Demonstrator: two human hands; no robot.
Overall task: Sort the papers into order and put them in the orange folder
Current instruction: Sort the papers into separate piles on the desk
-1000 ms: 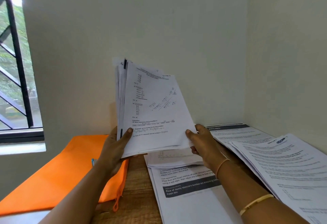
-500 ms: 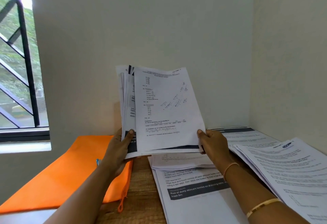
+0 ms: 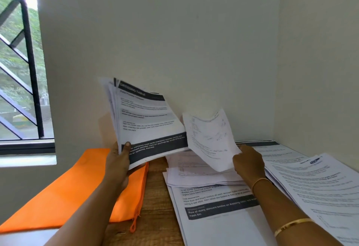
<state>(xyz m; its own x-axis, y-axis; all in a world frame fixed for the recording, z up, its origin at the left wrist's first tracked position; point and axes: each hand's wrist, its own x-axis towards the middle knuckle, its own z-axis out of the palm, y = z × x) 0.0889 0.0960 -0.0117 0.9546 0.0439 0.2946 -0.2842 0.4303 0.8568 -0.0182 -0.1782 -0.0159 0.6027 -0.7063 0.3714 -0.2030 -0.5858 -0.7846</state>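
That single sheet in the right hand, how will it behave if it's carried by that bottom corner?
The single sheet is probably floppy: the right hand pinches only its lower corner, and its top edge curls over. It looks light, so it may flutter when moved, and could slide off the loose pile below if dropped.

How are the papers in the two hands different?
The left hand holds a thick stack; the right hand pinches a single sheet. The stack's top page has dark bands; the single sheet shows only small faint print. Both are white printed paper.
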